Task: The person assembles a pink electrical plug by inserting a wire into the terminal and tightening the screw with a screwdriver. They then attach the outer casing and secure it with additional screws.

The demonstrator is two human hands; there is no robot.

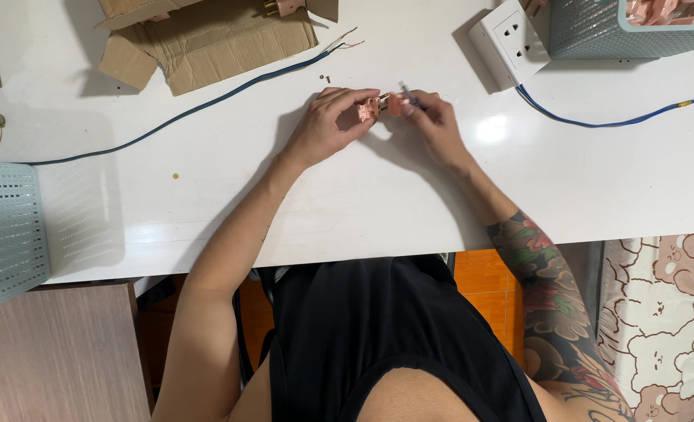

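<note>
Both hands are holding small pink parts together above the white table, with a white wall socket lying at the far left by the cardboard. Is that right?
Not quite. In the head view the white wall socket lies at the far right, beside the grey mesh basket, not by the cardboard. The rest holds: left hand and right hand hold small pink parts above the white table.

The room was bright, with overhead light leaving a glare patch on the white bench (493, 129). Soft shadows fell leftward from the cardboard (206, 39) and socket block (511, 39); focus stayed sharp.
</note>
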